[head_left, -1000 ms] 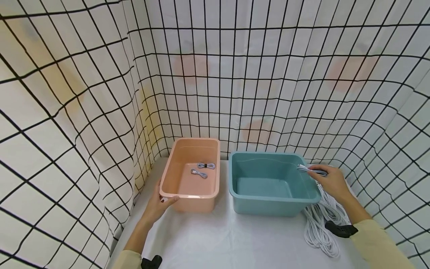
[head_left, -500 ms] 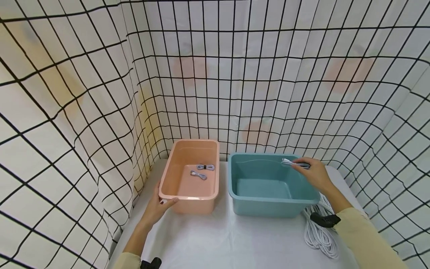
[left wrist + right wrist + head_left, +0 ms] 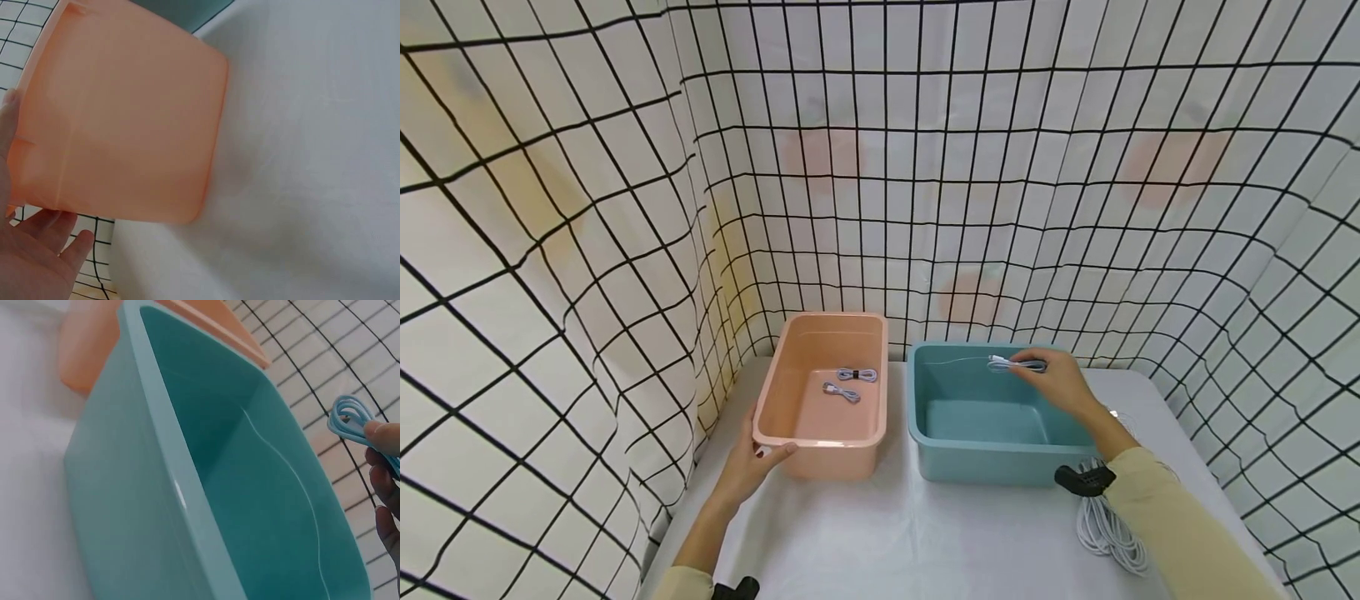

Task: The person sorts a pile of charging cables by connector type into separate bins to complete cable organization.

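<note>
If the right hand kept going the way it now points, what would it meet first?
The right hand, holding a coiled cable above the teal bin, points left and away. Probably the bin's far-left rim or the peach bin beyond; depth is unclear.

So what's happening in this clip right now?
A person stands at a white table with two tubs side by side. The left hand grips the near corner of the pink tub, which has two bundled cables lying in it. The right hand holds a folded cable over the teal tub, which looks empty. A loose pile of white cable lies on the table right of the teal tub.
</note>
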The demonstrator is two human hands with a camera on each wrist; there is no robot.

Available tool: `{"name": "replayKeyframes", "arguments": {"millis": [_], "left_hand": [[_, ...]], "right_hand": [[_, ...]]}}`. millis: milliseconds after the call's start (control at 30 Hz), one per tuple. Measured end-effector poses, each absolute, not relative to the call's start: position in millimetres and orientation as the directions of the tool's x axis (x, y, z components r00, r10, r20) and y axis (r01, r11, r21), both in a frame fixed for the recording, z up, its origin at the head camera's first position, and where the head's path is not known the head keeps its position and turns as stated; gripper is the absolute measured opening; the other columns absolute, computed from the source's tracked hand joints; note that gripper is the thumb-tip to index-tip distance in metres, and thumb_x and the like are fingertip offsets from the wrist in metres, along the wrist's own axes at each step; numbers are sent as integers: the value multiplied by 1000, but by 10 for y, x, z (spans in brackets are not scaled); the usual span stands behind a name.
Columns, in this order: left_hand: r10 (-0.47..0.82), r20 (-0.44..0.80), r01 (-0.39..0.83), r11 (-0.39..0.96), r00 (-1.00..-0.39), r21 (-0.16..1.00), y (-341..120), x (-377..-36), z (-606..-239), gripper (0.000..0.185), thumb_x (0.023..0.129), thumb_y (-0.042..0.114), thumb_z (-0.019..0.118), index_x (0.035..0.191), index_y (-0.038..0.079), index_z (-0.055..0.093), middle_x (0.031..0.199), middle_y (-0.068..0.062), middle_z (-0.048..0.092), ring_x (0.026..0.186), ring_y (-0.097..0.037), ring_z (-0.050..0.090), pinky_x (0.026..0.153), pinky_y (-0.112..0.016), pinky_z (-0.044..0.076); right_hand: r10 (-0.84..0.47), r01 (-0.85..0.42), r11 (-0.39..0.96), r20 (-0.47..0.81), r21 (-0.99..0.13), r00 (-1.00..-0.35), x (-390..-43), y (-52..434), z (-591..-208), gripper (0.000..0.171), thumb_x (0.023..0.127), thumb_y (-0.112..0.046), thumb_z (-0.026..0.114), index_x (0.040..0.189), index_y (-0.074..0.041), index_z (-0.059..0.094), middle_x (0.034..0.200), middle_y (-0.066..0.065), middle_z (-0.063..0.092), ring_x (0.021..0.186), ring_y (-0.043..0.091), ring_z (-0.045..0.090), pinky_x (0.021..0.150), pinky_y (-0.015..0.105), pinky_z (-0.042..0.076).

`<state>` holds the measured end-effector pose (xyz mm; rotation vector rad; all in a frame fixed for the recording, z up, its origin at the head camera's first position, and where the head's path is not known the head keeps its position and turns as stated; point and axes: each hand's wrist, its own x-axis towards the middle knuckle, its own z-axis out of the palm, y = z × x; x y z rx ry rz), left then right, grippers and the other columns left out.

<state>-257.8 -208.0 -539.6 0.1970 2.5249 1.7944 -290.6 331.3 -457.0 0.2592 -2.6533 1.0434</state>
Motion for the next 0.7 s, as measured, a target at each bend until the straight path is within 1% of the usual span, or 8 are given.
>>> {"name": "replayKeyframes", "arguments": {"millis": [167, 300, 567, 700], "left_hand": [[126, 49, 88, 323, -991, 942, -2083, -2578, -5388, 109, 91, 31, 82, 166, 13, 4, 165, -22, 25, 147, -47, 30, 114, -71, 22], [131, 52, 92, 317, -990, 944, -2088, -2586, -5399, 108, 92, 31, 82, 166, 15, 5, 164, -22, 26, 147, -48, 29, 114, -70, 21], [132, 51, 91, 324, -990, 942, -2115, -2564, -5384, 108, 92, 29, 82, 166, 14, 5, 163, -24, 27, 146, -48, 31, 113, -71, 23], [142, 54, 97, 316, -988, 944, -2100, -2568, -5374, 107, 93, 28, 81, 166, 13, 5, 163, -25, 27, 146, -49, 31, 113, -71, 23]], "right_hand": [[-83, -271, 723, 311, -635, -947, -2978, 3133, -4507, 28, 100, -29, 73, 117, -7, 76, 121, 17, 71, 107, 37, 67, 85, 53, 55], [-88, -273, 706, 301, -654, -950, -3079, 2975, -4450, 28, 99, -28, 73, 117, -7, 75, 121, 16, 71, 106, 36, 67, 84, 53, 55], [-121, -306, 678, 310, -668, -943, -3315, 2557, -4382, 25, 98, -22, 75, 116, -6, 76, 121, 14, 71, 113, 35, 65, 91, 54, 52], [-148, -313, 652, 289, -691, -946, -3368, 2397, -4375, 25, 98, -23, 75, 116, -6, 76, 122, 13, 71, 114, 34, 64, 89, 53, 53]]}}
